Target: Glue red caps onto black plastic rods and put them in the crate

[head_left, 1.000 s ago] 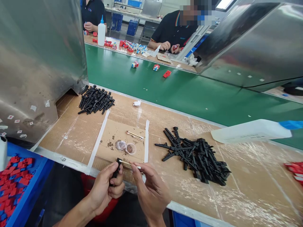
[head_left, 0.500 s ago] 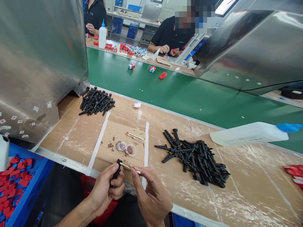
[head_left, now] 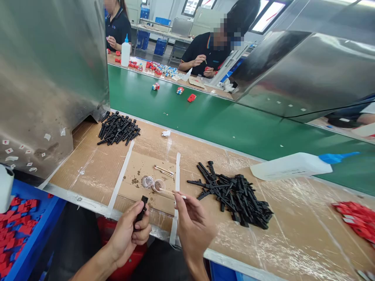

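My left hand (head_left: 129, 231) is closed around a small black plastic part (head_left: 142, 208), its blocky end upward, above the table's front edge. In my right hand (head_left: 193, 222) a cotton swab (head_left: 166, 191) is pinched between thumb and fingers, its far tip at a small clear cup (head_left: 160, 185) of dark liquid. A second clear cup (head_left: 147, 182) stands beside it on a stained cardboard sheet (head_left: 131, 194). Behind the cups lie several used swabs (head_left: 164, 170). One pile of black parts (head_left: 118, 128) is at the back left, another pile of black parts (head_left: 240, 195) to the right.
A white bottle with a blue nozzle (head_left: 290, 166) lies on its side at the right. Red parts (head_left: 356, 220) are at the far right, and a blue bin (head_left: 38, 242) holds red pieces. Beyond the green belt (head_left: 205, 115), two co-workers handle small pieces. A metal housing (head_left: 52, 78) stands left.
My right hand has drawn the swab away from the black part and over to the cup. The left hand keeps its grip on the part. The camera view has shifted slightly.
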Available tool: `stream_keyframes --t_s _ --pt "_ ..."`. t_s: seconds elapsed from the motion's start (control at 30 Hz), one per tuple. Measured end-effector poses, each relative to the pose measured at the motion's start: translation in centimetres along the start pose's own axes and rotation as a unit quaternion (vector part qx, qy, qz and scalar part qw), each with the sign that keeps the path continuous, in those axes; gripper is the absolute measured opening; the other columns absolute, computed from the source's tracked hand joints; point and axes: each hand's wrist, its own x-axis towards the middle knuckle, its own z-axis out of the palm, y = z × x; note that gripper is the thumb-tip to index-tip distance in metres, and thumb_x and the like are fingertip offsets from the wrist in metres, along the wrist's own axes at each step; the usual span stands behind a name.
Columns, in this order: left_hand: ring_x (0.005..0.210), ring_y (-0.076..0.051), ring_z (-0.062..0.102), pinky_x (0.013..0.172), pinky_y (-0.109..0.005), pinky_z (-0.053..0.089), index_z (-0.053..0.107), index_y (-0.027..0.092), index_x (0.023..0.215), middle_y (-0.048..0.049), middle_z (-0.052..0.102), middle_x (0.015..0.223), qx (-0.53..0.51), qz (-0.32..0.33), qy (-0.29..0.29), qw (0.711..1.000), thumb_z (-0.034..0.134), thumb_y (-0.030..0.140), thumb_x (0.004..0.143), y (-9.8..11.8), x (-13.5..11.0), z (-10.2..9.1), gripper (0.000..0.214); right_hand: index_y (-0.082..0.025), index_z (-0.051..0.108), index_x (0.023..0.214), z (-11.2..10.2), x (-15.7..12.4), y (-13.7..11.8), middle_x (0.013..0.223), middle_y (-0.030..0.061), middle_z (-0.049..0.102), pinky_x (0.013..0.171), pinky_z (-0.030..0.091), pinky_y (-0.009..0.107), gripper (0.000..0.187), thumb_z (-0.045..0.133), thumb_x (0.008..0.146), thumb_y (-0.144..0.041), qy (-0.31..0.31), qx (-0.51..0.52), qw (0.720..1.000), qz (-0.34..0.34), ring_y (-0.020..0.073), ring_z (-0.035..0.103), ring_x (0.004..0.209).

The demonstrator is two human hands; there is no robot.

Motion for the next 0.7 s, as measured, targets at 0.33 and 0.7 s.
stream_keyframes --t_s 0.33,0.7 --pt "0.041 -0.002 0.01 0.04 -0.016 0.01 0.05 0.016 0.083 0.011 0.024 0.055 -0.026 -0.001 -0.032 0.999 0.059 0.047 0.086 -0.6 -2.1 -0.4 0.032 -0.017 0.07 0.112 -0.1 1.7 -0.2 0.098 0.0089 0.071 0.078 0.051 0.034 0.037 0.069 0.084 -0.041 -0.03 -0.118 0.992 -0.045 0.0165 0.061 0.075" --pt "0.033 -0.004 0.006 0.035 -0.019 0.004 0.046 0.019 0.07 0.0115 0.021 0.042 -0.066 -0.105 -0.206 0.971 0.057 0.043 0.082 -2.2 -5.4 -0.6 0.028 -0.021 0.077 0.099 -2.0 -6.6 -2.0 0.083 0.01 0.078 0.068 0.062 0.036 0.037 0.076 0.075 -0.049 -0.274 0.154 0.922 0.228 0.0232 0.073 0.067"
